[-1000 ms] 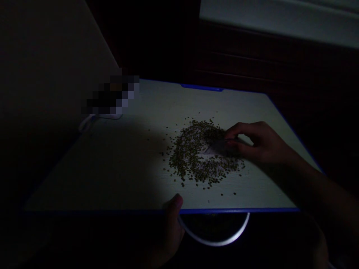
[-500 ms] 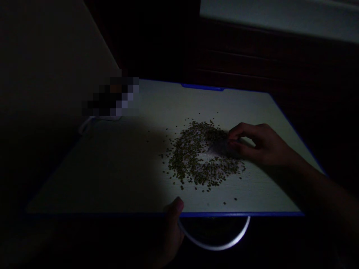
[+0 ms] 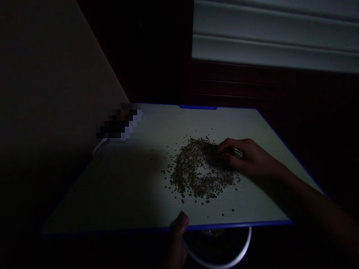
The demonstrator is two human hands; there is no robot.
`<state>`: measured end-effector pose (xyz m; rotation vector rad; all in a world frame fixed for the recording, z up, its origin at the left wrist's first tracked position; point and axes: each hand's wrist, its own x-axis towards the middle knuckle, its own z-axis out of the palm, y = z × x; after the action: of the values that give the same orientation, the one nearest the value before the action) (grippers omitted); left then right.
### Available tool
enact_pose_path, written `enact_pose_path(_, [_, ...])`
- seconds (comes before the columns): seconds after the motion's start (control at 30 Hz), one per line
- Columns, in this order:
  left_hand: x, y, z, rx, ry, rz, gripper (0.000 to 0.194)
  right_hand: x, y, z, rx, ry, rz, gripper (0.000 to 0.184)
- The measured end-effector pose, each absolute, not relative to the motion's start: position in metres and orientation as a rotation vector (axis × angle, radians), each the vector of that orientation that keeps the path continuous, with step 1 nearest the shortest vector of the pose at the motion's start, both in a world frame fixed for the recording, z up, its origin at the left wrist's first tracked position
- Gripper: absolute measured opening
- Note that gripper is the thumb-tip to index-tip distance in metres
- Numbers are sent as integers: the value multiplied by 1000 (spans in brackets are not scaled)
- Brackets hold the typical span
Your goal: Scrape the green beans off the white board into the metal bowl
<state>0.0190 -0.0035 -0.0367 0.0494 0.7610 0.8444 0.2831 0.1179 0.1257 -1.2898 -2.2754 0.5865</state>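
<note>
The seeds [image 3: 182, 172] lie heaped on the middle of the board [image 3: 117, 190]. The right hand [image 3: 254, 158] curls there; its pinch cannot be told. If the left hand [image 3: 178, 241], clasping the near edge, tilts it, seeds could roll off.

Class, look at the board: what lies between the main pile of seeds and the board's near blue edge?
In the head view, mostly bare board, with a few stray seeds, separates the pile from the near blue edge.
</note>
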Motion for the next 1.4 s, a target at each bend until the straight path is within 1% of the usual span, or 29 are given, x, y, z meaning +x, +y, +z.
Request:
enact_pose_path(0.1, [23, -2, -28, -2, 751, 788, 52, 279, 111, 135, -1277, -2314, 491, 20])
enact_pose_path(0.27, [25, 0, -17, -30, 786, 779, 49, 271, 92, 149, -1268, -2338, 373, 22])
enact_pose_path(0.4, [20, -1, -23, -71, 913, 831, 36, 269, 72, 144, -1358, -2280, 327, 26])
enact_pose_path(0.5, [18, -2, -26, -66, 889, 814, 36, 266, 60, 133, -1455, -2169, 291, 27])
enact_pose_path(0.63, [19, -2, -21, -27, 769, 777, 39, 261, 51, 122, -1537, -1983, 336, 23])
enact_pose_path(0.77, [24, 0, -11, -50, 782, 796, 38, 256, 47, 115, -1575, -1868, 374, 20])
enact_pose_path(0.9, [24, 0, -7, -46, 761, 769, 44, 255, 43, 111, -1576, -1841, 330, 27])
enact_pose_path(0.97, [22, -1, -8, -64, 813, 782, 40, 257, 41, 110, -1571, -1825, 335, 29])
enact_pose_path(1.03, [20, -1, -10, -87, 855, 775, 34, 260, 40, 110, -1574, -1773, 374, 27])
enact_pose_path(1.13, [19, -1, -9, -66, 870, 773, 35, 266, 40, 111, -1578, -1722, 444, 21])
enact_pose_path(1.23, [21, 0, -6, -27, 908, 784, 37, 273, 40, 115, -1598, -1733, 515, 10])
enact_pose_path(1.4, [15, 1, -17, -27, 742, 773, 19, 285, 37, 120, -1552, -1855, 705, 9])
